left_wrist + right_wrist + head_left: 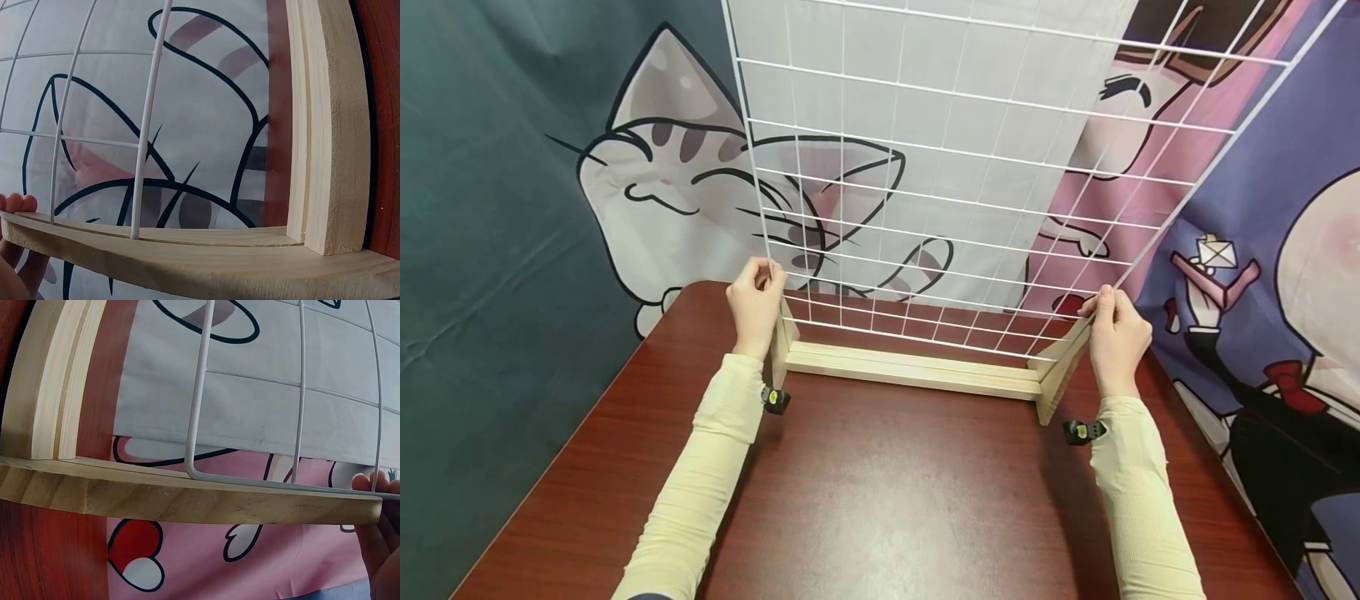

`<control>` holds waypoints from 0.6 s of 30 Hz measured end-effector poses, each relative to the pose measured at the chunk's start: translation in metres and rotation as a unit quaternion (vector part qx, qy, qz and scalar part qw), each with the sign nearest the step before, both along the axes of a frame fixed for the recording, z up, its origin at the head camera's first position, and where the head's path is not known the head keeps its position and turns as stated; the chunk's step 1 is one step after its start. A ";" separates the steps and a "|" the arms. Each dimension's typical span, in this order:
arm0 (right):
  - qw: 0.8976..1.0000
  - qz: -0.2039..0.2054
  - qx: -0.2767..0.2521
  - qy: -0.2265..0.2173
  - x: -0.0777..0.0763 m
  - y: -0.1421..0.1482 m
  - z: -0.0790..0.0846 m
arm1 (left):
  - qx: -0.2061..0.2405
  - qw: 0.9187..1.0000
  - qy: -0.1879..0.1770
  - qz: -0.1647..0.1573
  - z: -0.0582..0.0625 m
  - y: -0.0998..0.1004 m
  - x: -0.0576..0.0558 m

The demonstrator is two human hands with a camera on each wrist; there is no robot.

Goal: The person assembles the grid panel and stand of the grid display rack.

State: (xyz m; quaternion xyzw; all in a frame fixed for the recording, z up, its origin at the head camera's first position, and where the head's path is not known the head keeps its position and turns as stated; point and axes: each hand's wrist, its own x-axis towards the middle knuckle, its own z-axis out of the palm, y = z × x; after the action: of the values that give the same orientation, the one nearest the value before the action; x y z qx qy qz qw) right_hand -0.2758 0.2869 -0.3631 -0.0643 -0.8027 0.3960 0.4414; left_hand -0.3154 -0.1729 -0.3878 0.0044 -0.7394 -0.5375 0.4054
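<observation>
- A white wire grid (993, 156) stands tilted on a table, filling the 12 o'clock side of the head view and running past its top edge.
- Left hand (756, 304), at 9 o'clock: fingers bent, gripping the end of the left board (156, 262) beside the grid's edge, fingertips on one face and the rest of the hand on the other.
- Right hand (1118, 337), just past 3 o'clock: fingers curled in a matching grip on the end of the right board (219, 505), with the grid's side wire under the fingertips.
- A pale wooden crossbar (917, 372), grooved along its length, joins both boards just below centre, towards 6 o'clock. The grid's lowest wire hangs just above it, apart.
- In the right wrist view, the grid's rounded corner lies along the right board (whether it sits in a slot, I cannot tell).
- The reddish-brown table (910, 483) spreads towards 6 o'clock.
- Cream sleeves (692, 467) reach in from 7 and 5 o'clock, a small black camera (777, 401) at each wrist.
- Behind, at 10 o'clock, smiles a cartoon cat (670, 229) printed on cloth.
</observation>
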 end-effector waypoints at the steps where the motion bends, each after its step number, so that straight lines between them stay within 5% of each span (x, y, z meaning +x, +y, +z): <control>1: 1.000 0.000 0.001 0.000 0.000 0.000 0.000 | 0.002 1.000 0.000 -0.001 0.000 0.000 0.000; 18: 1.000 -0.007 0.003 0.001 0.000 -0.002 0.001 | 0.002 1.000 0.006 -0.003 0.000 -0.001 0.000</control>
State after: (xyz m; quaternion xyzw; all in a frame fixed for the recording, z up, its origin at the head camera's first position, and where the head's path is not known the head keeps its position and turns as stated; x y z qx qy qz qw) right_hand -0.2757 0.2849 -0.3624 -0.0682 -0.8032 0.3906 0.4447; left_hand -0.3152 -0.1738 -0.3879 -0.0006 -0.7357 -0.5405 0.4082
